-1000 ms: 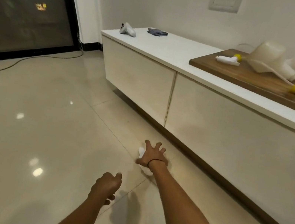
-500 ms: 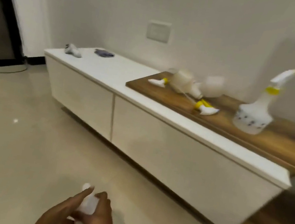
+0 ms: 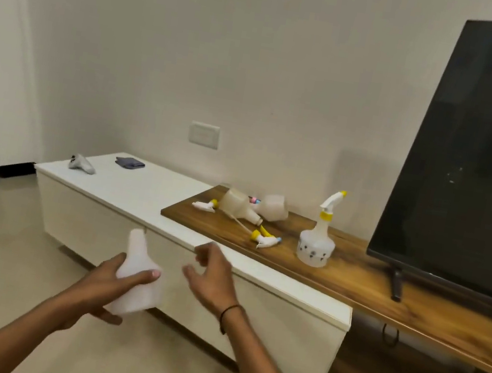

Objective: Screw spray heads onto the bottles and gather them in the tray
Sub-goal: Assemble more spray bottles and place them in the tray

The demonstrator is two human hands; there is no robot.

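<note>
We hold a headless white bottle [image 3: 138,279] in our left hand [image 3: 111,286], the fingers and thumb wrapped around its body, its bare neck pointing up and tilted slightly left, in front of the white cabinet [image 3: 145,198] and below the level of its top. Our right hand [image 3: 210,273] hangs free just right of that bottle, not touching it, fingers loosely curled and holding nothing; a dark band circles its wrist. On the wooden board [image 3: 337,276] that lies over the cabinet's right part, one finished spray bottle [image 3: 318,239] stands upright with a yellow-collared head screwed on. To the left of that upright bottle, two more headless bottles [image 3: 239,206] lie on their sides, touching each other, and near them on the board lie two loose spray heads [image 3: 265,238] with yellow collars, one at the far left of the pile, one between the pile and the upright bottle. A dark television [image 3: 478,153] stands on the board right of the upright bottle. At the cabinet's far left end rest a grey controller [image 3: 82,163] and a folded dark cloth [image 3: 130,162]. We cannot pick out a tray anywhere.
</note>
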